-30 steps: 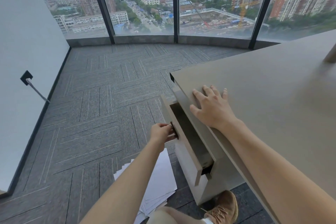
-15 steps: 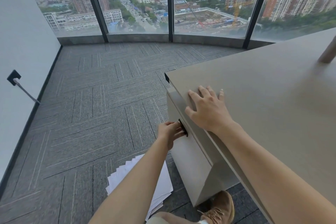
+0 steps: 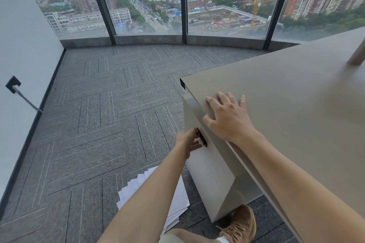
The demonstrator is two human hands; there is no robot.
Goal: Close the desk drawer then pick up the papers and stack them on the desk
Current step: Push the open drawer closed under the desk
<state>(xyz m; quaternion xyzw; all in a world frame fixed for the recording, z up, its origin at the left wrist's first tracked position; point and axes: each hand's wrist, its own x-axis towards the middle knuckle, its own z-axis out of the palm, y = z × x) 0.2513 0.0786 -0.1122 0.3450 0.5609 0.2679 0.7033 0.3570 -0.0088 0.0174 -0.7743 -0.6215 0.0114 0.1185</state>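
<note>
The beige desk (image 3: 292, 104) fills the right side. Its drawer (image 3: 209, 169) sits flush with the cabinet front, shut. My left hand (image 3: 186, 141) is at the dark drawer handle (image 3: 201, 138), thumb and fingertips pinched on it. My right hand (image 3: 229, 116) lies flat on the near edge of the desk top, fingers spread, holding nothing. A fanned pile of white papers (image 3: 182, 195) lies on the carpet beside the cabinet, partly hidden under my left forearm.
Grey patterned carpet (image 3: 102, 128) stretches to floor-to-ceiling windows (image 3: 146, 2) at the back. A white wall on the left carries a black socket (image 3: 13, 84) with a cable. My brown shoe (image 3: 240, 223) stands by the cabinet's foot.
The drawer, open a second ago, has slid in and now sits shut. My left hand followed it in on the handle. My right hand stayed on the desk top.
</note>
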